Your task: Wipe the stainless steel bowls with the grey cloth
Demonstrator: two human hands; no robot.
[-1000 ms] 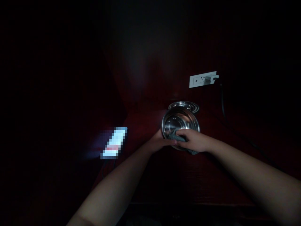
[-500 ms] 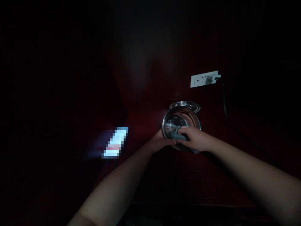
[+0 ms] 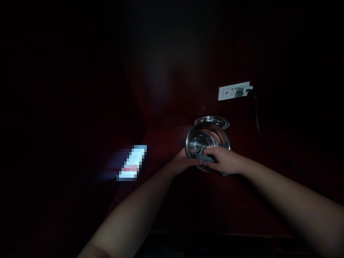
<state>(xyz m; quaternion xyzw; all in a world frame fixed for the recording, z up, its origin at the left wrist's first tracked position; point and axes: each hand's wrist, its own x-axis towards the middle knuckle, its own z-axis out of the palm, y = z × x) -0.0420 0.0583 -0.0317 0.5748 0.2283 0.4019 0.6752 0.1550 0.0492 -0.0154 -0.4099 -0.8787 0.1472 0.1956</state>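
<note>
**Grey-green cloth shifts slightly at the right hand's fingertips; steel bowl stays put**

A fold of the cloth now stands higher than a second ago. The right hand pinches it between thumb and fingers, against the near inside of the bowl. The left hand grips the bowl's near-left side, thumb along the rim — how its hidden fingers lie, I cannot tell. The bowl tips its mouth nearward, just in front of a round steel lid or dish on the dark red table. A lit phone lies left; a wall socket sits far right.
</note>
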